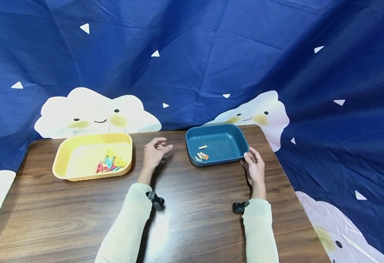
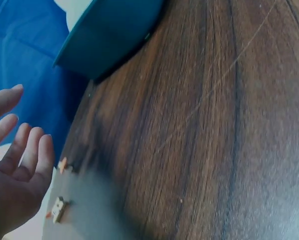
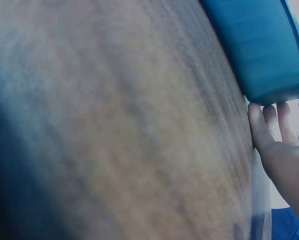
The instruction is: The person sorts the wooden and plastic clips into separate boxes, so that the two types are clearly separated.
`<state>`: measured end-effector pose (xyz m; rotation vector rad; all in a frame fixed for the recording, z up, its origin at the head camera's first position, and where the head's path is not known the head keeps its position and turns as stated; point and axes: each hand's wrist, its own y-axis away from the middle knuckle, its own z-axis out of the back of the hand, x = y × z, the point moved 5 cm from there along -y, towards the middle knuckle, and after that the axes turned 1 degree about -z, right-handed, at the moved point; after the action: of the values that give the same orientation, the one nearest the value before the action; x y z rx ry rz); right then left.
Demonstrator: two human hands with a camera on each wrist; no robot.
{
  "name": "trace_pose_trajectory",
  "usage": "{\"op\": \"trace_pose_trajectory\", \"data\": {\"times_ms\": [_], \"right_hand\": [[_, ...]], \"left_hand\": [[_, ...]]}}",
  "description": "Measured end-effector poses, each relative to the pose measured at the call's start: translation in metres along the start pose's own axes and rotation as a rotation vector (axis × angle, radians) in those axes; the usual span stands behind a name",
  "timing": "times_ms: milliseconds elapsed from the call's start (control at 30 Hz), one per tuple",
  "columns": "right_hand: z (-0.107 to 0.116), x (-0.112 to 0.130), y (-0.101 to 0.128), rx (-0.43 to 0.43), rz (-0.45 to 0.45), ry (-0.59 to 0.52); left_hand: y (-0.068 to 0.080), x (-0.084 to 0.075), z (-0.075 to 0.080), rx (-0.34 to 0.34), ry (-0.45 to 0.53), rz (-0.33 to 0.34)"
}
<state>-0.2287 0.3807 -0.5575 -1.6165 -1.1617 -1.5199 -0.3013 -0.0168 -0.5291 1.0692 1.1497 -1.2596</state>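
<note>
My left hand (image 1: 154,155) is above the table between two trays, thumb and fingers apart and loosely bent, holding nothing. Near its fingers in the left wrist view lie two small wooden clothespins, one with an orange decoration (image 2: 62,165) and one paler (image 2: 58,209). My right hand (image 1: 255,168) is at the near right corner of a dark teal tray (image 1: 218,129), thumb tip right at the rim. From the right wrist, its fairly straight fingers (image 3: 285,122) touch the tray's outer wall. Several small wooden clothespins (image 1: 201,156) lie in the tray's near left part.
A yellow tray (image 1: 80,157) stands on the left with several colourful plastic clothespins (image 1: 111,160) heaped in its near right part. Both trays stand towards the far edge of the brown wooden table (image 1: 192,204). Behind it hangs a blue cloth (image 1: 185,65) with clouds.
</note>
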Motion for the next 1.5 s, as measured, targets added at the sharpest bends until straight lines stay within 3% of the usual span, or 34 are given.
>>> {"op": "trace_pose_trajectory", "data": {"times_ms": [200, 533, 733, 933, 1033, 1267, 1500], "right_hand": [[0.001, 0.000, 0.000, 0.002, 0.007, 0.003], [0.000, 0.001, 0.000, -0.006, 0.004, 0.010], [-0.003, 0.000, 0.000, 0.003, -0.004, -0.006], [-0.006, -0.002, 0.000, 0.020, -0.009, -0.002], [-0.005, -0.001, 0.000, 0.017, -0.006, -0.004], [-0.003, 0.001, -0.001, 0.010, 0.004, -0.014], [0.000, 0.000, 0.000, 0.006, -0.006, -0.016]], "left_hand": [[-0.002, 0.005, 0.011, -0.060, -0.071, 0.029], [-0.013, 0.011, 0.015, -0.100, -0.173, 0.038], [-0.019, 0.020, 0.014, -0.094, -0.181, 0.069], [-0.026, 0.025, 0.015, -0.107, -0.258, 0.062], [-0.028, 0.025, 0.013, -0.105, -0.306, 0.045], [-0.029, 0.027, 0.002, -0.061, -0.543, 0.008], [-0.026, 0.030, -0.003, -0.083, -0.559, 0.059]]}}
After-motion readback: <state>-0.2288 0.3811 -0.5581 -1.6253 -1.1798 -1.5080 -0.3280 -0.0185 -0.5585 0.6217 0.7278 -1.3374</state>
